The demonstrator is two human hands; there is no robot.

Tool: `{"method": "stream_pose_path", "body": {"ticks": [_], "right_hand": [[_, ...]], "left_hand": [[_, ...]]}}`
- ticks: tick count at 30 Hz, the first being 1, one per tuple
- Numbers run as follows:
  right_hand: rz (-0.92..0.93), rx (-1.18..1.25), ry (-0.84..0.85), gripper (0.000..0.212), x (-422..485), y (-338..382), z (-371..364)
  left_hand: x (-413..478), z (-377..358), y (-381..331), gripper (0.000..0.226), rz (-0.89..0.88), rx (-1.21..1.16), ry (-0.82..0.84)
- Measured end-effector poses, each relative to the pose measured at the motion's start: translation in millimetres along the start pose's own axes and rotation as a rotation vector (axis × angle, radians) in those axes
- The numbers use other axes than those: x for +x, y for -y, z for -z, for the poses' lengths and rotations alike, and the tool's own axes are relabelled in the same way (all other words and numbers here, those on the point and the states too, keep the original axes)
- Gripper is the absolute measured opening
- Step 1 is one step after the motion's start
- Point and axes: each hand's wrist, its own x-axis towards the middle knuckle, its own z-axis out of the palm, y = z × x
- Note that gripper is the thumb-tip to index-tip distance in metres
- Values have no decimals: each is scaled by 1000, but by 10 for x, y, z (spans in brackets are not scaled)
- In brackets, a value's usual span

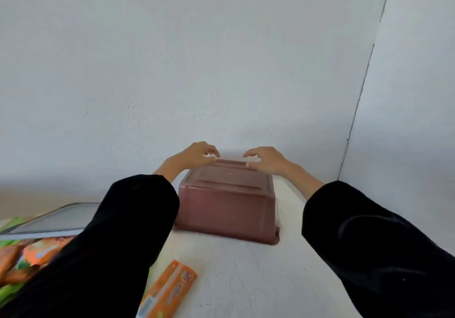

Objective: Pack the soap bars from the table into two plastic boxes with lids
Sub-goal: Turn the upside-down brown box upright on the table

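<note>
As viewed from the head camera: noted brown plastic box upside down on white table, close to wall, base uppermost. Found left hand at far left corner of upturned base, right hand toward far right corner. Both with fingers curled claw-like, thumbs touching far edge, fingertips raised above it. Cannot tell whether gripping box or merely touching it. Black sleeves on both forearms. Logged one long orange soap pack lying flat on table, nearer than box and apart from it. Saw heap of further orange and green soap packs at lower left, partly hidden under left sleeve. Recorded clear grey lid behind heap, left of box; contact with heap unclear.
</note>
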Motion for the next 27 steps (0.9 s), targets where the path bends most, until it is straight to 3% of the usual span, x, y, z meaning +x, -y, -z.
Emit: {"method": "stream_pose_path", "body": {"ticks": [6, 13, 18, 27], "right_hand": [[-158, -19, 101, 57, 294, -249, -323], [-329, 193, 25, 66, 314, -341, -568], [-278, 216, 22, 55, 197, -378, -524], [-151, 228, 5, 61, -407, -373, 112]], "left_hand": [[149, -295, 204, 54, 278, 18, 129], [35, -454, 203, 72, 442, 3, 54], [-110, -501, -9, 71, 490, -76, -45], [-524, -430, -726, 71, 529, -118, -239]]}}
